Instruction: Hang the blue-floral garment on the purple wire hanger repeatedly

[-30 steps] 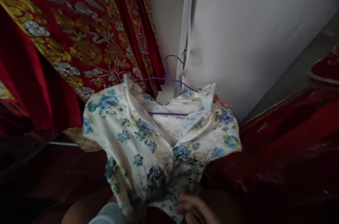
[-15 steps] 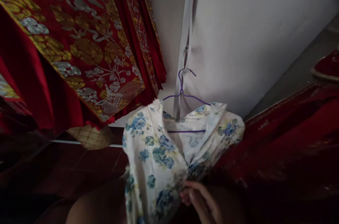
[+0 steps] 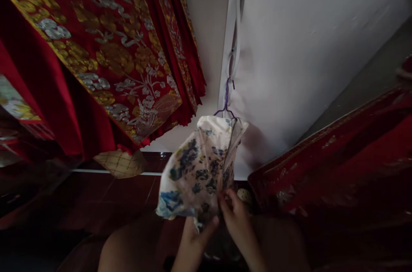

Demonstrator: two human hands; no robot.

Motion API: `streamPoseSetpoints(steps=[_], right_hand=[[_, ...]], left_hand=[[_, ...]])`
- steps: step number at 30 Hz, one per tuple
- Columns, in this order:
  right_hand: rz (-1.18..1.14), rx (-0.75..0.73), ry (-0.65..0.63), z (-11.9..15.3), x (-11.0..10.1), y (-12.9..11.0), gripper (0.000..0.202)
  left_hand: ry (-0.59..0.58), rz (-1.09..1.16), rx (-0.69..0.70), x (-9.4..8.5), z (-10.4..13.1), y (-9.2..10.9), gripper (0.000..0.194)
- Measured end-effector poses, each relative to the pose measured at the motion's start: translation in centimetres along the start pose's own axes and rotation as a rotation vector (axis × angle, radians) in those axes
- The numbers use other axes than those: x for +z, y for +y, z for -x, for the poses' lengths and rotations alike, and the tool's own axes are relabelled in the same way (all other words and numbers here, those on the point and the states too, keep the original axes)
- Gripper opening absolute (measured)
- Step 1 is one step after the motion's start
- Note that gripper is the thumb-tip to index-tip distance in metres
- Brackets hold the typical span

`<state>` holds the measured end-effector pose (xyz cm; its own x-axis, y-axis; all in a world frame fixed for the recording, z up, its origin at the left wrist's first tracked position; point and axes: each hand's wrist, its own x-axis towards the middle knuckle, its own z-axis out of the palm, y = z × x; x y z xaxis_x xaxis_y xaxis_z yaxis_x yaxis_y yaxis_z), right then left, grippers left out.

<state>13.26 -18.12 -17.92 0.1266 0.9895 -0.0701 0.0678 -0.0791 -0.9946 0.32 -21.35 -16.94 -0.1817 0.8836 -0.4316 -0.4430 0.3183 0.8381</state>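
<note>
A white shirt with blue flowers hangs on a purple hanger, turned partly sideways. The hanger's hook is on a white cable that runs down the wall. My right hand has its fingers pinched on the shirt's front edge. Lower and to the left, my left hand is at the bottom of the shirt, thumb at the cloth; its other fingers are hidden behind the fabric.
Red cloth with gold and silver embroidery hangs at the upper left. A dark red, shiny object stands at the right. The pale wall is behind, with dark red floor tiles below.
The shirt and hanger have turned from facing me to sideways. My left hand has come into view under the shirt. My right hand is slightly higher, still at the front edge.
</note>
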Motion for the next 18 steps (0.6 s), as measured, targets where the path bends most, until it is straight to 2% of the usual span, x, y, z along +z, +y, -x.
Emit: streamPoseSetpoints(steps=[2, 5, 8, 12, 18], right_hand=[[-0.011, -0.038, 0.002, 0.0, 0.0, -0.2, 0.034], [-0.079, 0.018, 0.014, -0.3, -0.5, -0.2, 0.037], [-0.112, 0.022, 0.024, -1.5, -1.2, -0.4, 0.038], [-0.099, -0.072, -0.056, -2.8, -1.9, -1.1, 0.036], [-0.123, -0.073, -0.063, -2.3, -2.6, -2.4, 0.038]], left_hand=[[0.057, 0.020, 0.004, 0.3, -0.3, -0.2, 0.036], [0.101, 0.070, -0.048, 0.7, -1.1, -0.4, 0.032], [0.107, 0.126, -0.127, 0.8, -1.6, -0.1, 0.038], [0.088, 0.170, -0.180, 0.5, -1.8, 0.6, 0.046], [0.057, 0.172, -0.174, -0.3, -2.9, 1.4, 0.050]])
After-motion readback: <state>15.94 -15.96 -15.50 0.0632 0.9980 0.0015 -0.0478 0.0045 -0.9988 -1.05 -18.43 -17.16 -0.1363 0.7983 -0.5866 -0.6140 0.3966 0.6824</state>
